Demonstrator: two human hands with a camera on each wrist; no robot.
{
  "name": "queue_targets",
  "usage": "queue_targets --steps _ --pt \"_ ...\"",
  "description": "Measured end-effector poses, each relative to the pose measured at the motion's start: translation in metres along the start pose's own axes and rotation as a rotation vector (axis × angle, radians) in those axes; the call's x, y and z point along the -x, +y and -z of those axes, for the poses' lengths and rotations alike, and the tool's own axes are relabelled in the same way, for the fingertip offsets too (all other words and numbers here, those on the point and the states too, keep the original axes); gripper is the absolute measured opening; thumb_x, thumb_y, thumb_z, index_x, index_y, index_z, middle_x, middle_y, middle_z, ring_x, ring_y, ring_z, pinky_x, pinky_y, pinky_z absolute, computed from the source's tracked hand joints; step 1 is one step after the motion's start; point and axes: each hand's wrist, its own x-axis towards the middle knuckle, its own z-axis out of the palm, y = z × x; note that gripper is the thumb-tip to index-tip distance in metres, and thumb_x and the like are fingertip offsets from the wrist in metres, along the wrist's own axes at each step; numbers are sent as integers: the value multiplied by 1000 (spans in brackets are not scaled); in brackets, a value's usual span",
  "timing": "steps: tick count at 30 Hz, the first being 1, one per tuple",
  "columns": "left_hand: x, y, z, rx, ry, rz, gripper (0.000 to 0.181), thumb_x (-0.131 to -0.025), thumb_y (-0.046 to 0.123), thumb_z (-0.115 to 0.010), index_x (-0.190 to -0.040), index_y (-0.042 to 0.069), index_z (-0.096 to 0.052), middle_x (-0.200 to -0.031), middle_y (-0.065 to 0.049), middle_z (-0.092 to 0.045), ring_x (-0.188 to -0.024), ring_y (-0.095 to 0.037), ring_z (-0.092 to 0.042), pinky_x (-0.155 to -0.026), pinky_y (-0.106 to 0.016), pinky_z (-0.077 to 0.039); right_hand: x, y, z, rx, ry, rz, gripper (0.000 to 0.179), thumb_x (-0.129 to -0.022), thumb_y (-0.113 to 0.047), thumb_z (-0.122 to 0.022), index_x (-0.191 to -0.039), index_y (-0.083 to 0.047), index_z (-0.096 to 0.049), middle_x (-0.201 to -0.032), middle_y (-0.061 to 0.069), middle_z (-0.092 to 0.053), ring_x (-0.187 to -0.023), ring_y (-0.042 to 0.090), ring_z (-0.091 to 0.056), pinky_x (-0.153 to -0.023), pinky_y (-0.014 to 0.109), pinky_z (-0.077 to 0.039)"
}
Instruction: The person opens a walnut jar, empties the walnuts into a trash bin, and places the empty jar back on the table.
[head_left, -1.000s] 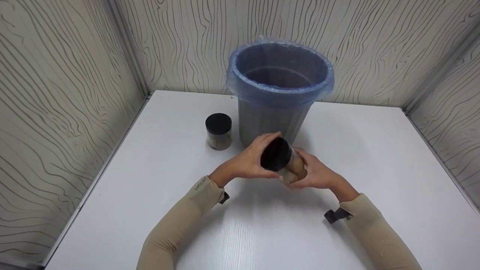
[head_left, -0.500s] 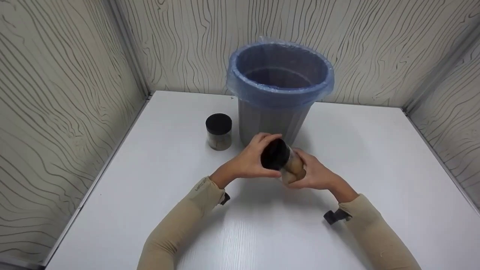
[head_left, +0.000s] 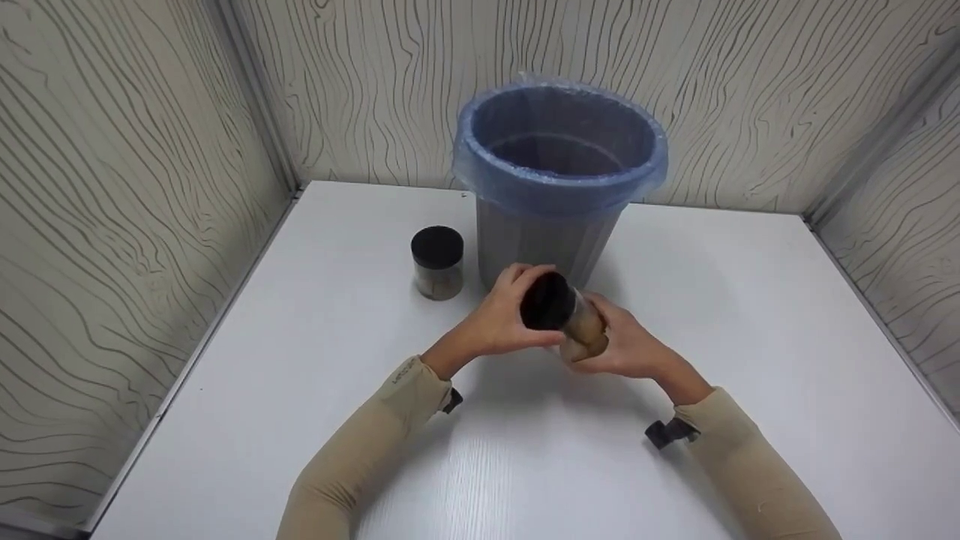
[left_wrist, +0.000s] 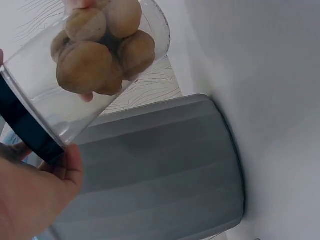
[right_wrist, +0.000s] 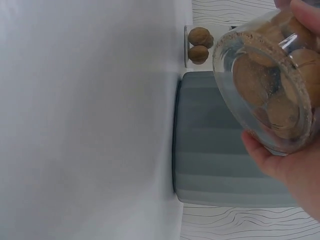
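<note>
In the head view, a clear jar (head_left: 583, 324) with a black lid (head_left: 546, 301) is held tilted above the table, its lid end toward the left. My left hand (head_left: 501, 319) grips the lid, fingers over the top and thumb below. Around the jar's clear body curls my right hand (head_left: 634, 346). Inside are several brown round pieces (left_wrist: 85, 65) that look like walnuts, gathered toward the base in the left wrist view. The right wrist view shows the jar's glassy bottom (right_wrist: 272, 95) facing the camera.
Just behind the hands stands a grey bin (head_left: 536, 240) lined with a blue plastic bag (head_left: 562, 191). A second jar with a black lid (head_left: 437, 247) stands upright left of it, walnuts (right_wrist: 199, 54) inside. Patterned wall panels (head_left: 390, 90) border the white table (head_left: 315, 322).
The jar's lid end and my left hand have shifted slightly up and to the left. Both hands keep their hold; the bin and second jar have not moved.
</note>
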Motion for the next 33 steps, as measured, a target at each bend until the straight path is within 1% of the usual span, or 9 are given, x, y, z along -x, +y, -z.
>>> queue_targets --steps 4,6,11,15,20,23,27,33 --pt "0 -1 -1 27 53 39 88 -71 55 -75 -143 19 -39 -128 -5 -40 -112 -15 -42 -92 -33 -42 -1 0 -1 11 30 21 87 -67 -7 -85 -140 0 -37 -131 10 -49 -112 20 -51 -91 37 -43" --pt "0 -1 -1 35 70 49 88 -71 56 -75 -142 18 -39 -128 -5 -41 -111 -15 -43 -91 -32 -42 -1 1 -1 19 39 28 88 -66 -6 -85 -139 0 -37 -130 11 -49 -112 20 -51 -91 36 -43" --pt "-1 -2 -1 52 66 57 90 -71 57 -74 -143 16 -38 -128 -5 -40 -110 -15 -43 -91 -33 -43 -2 0 -1 44 43 17 90 -65 -7 -86 -139 1 -36 -130 12 -48 -112 19 -52 -90 38 -45" --pt "0 -2 -3 57 77 92 90 -71 59 -72 -143 17 -38 -127 -4 -41 -109 -15 -43 -90 -34 -43 -2 0 -2 47 51 9 89 -65 -6 -86 -139 2 -36 -130 13 -49 -111 20 -52 -89 38 -45" --pt "-1 -1 -6 36 99 134 90 -71 62 -70 -141 16 -38 -126 -4 -42 -110 -15 -42 -90 -34 -42 -2 1 -3 45 67 -4 89 -66 -6 -86 -139 3 -36 -129 13 -49 -110 20 -53 -88 37 -45" --pt "-2 -1 -7 34 112 135 89 -72 63 -69 -140 14 -38 -127 -4 -43 -112 -16 -41 -91 -35 -41 -2 2 -3 43 76 -7 88 -66 -7 -85 -139 2 -36 -130 13 -49 -110 19 -52 -89 36 -45" --pt "-3 0 -7 32 130 124 88 -73 60 -70 -139 12 -39 -130 -3 -44 -115 -17 -39 -92 -36 -40 -2 1 -3 58 92 -2 89 -66 -7 -85 -140 2 -36 -131 13 -49 -112 19 -51 -89 39 -45" --pt "-3 -2 -5 -4 143 114 89 -71 58 -74 -137 10 -40 -128 -3 -46 -116 -18 -39 -94 -34 -38 -2 2 -2 75 113 -1 90 -65 -6 -86 -139 2 -36 -131 13 -48 -114 21 -50 -90 44 -44"
